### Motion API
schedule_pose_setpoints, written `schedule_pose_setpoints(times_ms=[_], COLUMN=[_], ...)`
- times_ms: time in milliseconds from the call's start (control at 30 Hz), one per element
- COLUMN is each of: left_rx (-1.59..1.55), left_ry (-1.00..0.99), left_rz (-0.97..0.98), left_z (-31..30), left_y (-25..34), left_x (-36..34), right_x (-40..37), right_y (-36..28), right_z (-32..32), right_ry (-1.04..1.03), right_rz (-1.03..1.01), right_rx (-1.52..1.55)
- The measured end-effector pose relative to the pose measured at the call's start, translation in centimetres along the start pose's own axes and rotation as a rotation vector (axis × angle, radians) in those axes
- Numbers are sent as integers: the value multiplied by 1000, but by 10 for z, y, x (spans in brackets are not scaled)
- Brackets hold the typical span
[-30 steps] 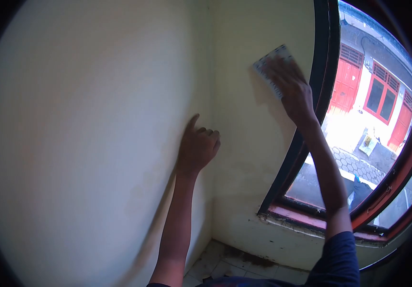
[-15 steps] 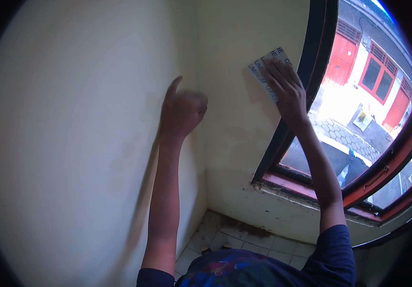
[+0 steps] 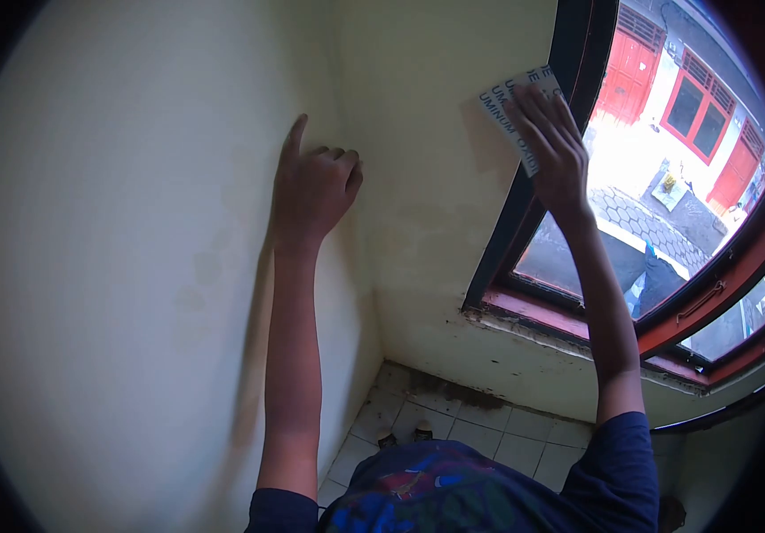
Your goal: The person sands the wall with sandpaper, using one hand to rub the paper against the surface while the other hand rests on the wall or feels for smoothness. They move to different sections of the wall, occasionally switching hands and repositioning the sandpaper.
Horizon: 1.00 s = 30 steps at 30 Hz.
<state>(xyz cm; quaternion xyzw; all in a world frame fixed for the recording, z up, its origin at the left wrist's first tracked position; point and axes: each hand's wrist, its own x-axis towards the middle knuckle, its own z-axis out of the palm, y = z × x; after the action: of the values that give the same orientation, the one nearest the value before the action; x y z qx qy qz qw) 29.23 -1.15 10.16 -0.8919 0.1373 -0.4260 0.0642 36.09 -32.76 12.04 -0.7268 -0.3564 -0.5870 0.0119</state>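
Dark lettering (image 3: 496, 111) patterns a whitish sheet (image 3: 503, 99) beneath the right hand (image 3: 562, 158), as a cream wall (image 3: 143, 231) flanks the left hand (image 3: 316, 194).

Shirt (image 3: 525, 497), one: dark navy, spreading across the bottom of the frame, its short sleeves ending above the elbows. Print (image 3: 414, 484) on the shirt: showing reddish, blue and greenish patches at bottom centre, its motif blurring into the dark cloth. Left sleeve (image 3: 283, 511): plain navy, appearing at bottom left of centre. Right sleeve (image 3: 618, 462): plain navy, creasing in soft folds at lower right. Footwear (image 3: 422, 432), pair: dark with pale marks, peeking out above the shirt, details staying too small to read.
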Motion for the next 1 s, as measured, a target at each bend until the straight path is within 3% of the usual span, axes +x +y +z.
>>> schedule_pose_setpoints(times_ms=[67,133,200,233,300,333,400,533,633,667,733,767,867,1000], left_rx=[-37,-196,-235,-265,-351,-440,-483,-537,-554,-564,-561,-564,-578,-581], left_ry=[17,16,-66,-131,-86,-57,-26,19,-5,-10,-3,21,42,-95], left_rz=[-8,-82,-107,-135,-166,-180,-257,-337,-318,-291,-289,-283,-323,-362], left_z=[11,25,20,17,9,6,4,14,12,10,5,5,12,34], left_y=[6,15,24,27,38,44,53,59,61,60,59,57,50,45], left_x=[-11,-34,-54,-64,-80,-88,-99,-114,-122,-125,-135,-135,-135,-135], right_x=[-31,-102,-136,-134,-111,-87,-22,1,-94,-99,-106,-95,-11,14], right_y=[-17,-49,-73,-71,-60,-54,-41,-69,-132,-137,-139,-131,-98,-106], right_z=[21,61,60,60,62,56,36,73,154,154,156,157,133,122], right_ry=[-86,-295,-528,-530,-437,-402,-176,51,-170,-167,-473,-373,-163,-43], right_rz=[11,-159,-324,-334,-211,-64,44,135,-53,-51,-326,-235,-9,25], right_rx=[66,262,241,244,375,306,139,65,302,313,423,505,238,127])
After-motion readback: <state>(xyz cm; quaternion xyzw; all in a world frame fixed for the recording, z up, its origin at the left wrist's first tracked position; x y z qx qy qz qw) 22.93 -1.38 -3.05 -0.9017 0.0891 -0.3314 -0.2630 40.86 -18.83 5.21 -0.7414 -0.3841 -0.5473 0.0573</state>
